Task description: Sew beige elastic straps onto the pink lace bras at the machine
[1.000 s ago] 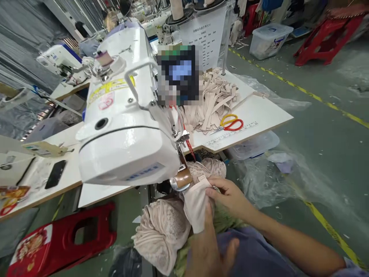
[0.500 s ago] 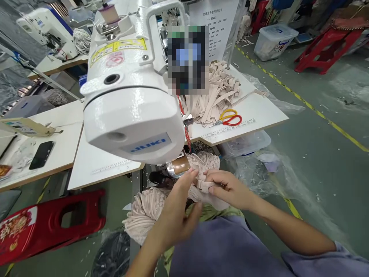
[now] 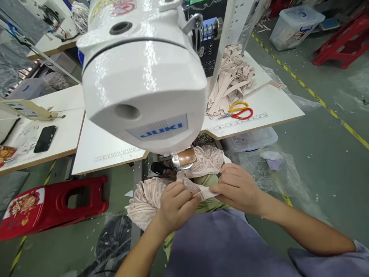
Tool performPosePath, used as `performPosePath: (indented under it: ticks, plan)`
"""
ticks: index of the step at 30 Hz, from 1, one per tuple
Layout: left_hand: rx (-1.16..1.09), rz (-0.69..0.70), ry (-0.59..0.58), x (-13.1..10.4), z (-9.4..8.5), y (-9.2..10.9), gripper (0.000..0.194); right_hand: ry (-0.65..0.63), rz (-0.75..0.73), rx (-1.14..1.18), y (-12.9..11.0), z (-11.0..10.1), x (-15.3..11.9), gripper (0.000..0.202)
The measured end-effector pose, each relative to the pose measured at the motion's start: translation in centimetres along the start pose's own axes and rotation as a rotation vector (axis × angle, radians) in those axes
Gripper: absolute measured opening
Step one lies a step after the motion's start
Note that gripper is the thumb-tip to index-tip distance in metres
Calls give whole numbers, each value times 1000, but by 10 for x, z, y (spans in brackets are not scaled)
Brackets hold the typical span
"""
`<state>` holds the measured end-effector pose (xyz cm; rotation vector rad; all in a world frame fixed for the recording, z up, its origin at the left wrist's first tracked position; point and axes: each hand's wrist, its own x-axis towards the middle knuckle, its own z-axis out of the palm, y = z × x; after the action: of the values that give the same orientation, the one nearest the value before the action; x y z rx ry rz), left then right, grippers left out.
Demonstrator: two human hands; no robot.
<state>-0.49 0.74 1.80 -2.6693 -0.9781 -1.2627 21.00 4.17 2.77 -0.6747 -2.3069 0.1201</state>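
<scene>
Both hands low at centre, left hand (image 3: 176,204) and right hand (image 3: 238,187) close together, fingers pinched shut, forearms converging.

From my remote view, a white sewing table (image 3: 276,105) fills the upper middle. At its two o'clock corner lies a heap of beige fabric strips (image 3: 232,82), with red-and-yellow scissors (image 3: 239,112) just beside it toward the near edge (a printed ruler runs along that edge). A second white table (image 3: 62,130) sits at nine o'clock, bearing a black phone (image 3: 45,139). On the green floor at eight o'clock rests a red stool (image 3: 54,206).
</scene>
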Motion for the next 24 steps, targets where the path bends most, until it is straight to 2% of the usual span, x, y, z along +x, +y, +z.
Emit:
performPosePath:
  ticks: [12, 24]
  plan:
    - [-110, -68, -24, -4, -1, -1, 18, 34, -31, 88, 1, 6, 2, 17]
    - [-111, -78, -26, -5, -3, -1, 19, 9, 6, 103, 1, 9, -2, 13]
